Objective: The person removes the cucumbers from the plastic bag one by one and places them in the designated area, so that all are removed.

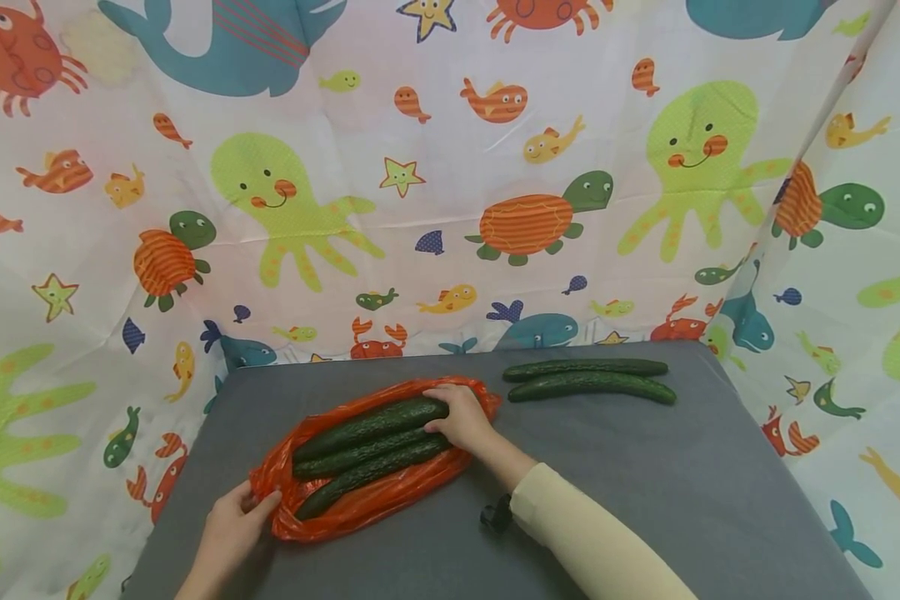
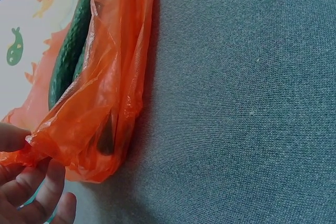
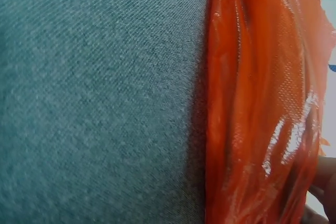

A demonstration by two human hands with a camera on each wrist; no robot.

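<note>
An orange plastic bag (image 1: 375, 515) lies slantwise on the grey table, its mouth spread open lengthwise. Three dark green cucumbers (image 1: 375, 425) show side by side inside it. My left hand (image 1: 232, 529) pinches the bag's rim at the near left end; the left wrist view shows the thin plastic between thumb and fingers (image 2: 31, 190). At the bag's far right end, my right hand (image 1: 461, 417) grips the end of the uppermost cucumber, thumb and fingers on either side of it. In the right wrist view the bag's side hides most of that hand (image 3: 325, 187).
Two more cucumbers (image 1: 592, 383) lie parallel at the back right of the grey table (image 1: 615, 467). A curtain with printed sea animals (image 1: 435, 208) hangs behind the table and along both sides. Something small and black (image 1: 497, 515) sits at the right wrist.
</note>
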